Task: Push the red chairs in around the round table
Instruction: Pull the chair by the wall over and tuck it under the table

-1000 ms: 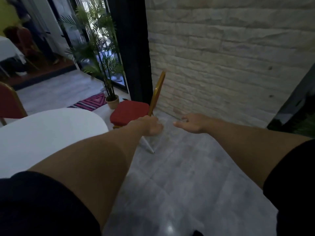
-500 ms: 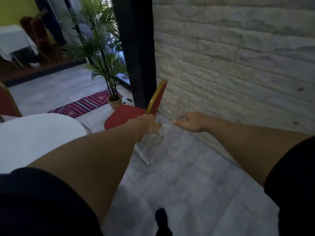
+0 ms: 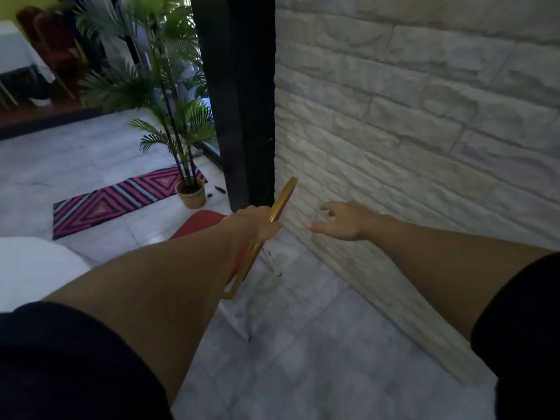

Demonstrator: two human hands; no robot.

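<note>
red chair (image 3: 202, 224) half-hidden behind left hand (image 3: 257, 223)

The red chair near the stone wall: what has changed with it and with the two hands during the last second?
The left hand keeps its grip on the gold backrest of the red chair, and the chair has tipped, its backrest leaning further over and a leg off the floor. The right hand stays open and empty beside the stone wall. The round table, potted palm and striped rug did not move.
</note>
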